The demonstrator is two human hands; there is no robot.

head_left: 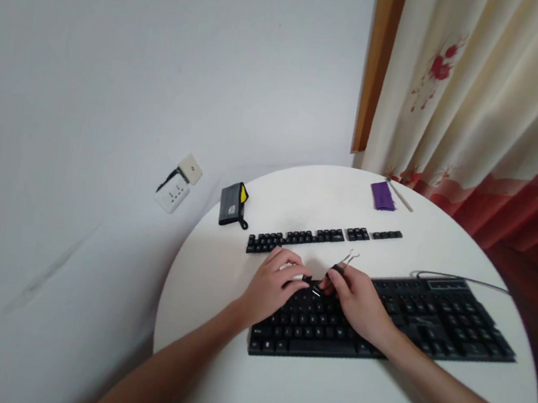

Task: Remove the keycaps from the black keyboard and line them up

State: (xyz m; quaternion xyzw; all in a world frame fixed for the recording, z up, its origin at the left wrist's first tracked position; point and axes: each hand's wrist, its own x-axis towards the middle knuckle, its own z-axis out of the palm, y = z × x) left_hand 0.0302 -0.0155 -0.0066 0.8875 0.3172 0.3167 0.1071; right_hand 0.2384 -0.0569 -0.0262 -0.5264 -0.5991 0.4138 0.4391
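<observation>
A black keyboard lies on the round white table, with the keycaps gone from part of its upper left area. Over that area my left hand is closed on a slim white tool with a dark end; its exact kind is unclear. Close beside it, my right hand pinches a wire keycap puller, its thin metal prongs pointing away from me. Short metal strips show between the hands, and I cannot tell which tool they belong to. Behind the keyboard, removed keycaps stand in rows.
A dark grey pouch with a yellow patch lies at the table's back left edge. Toward the back right are a folded purple cloth and a thin stick. The keyboard cable runs off right. A wall with sockets borders the left.
</observation>
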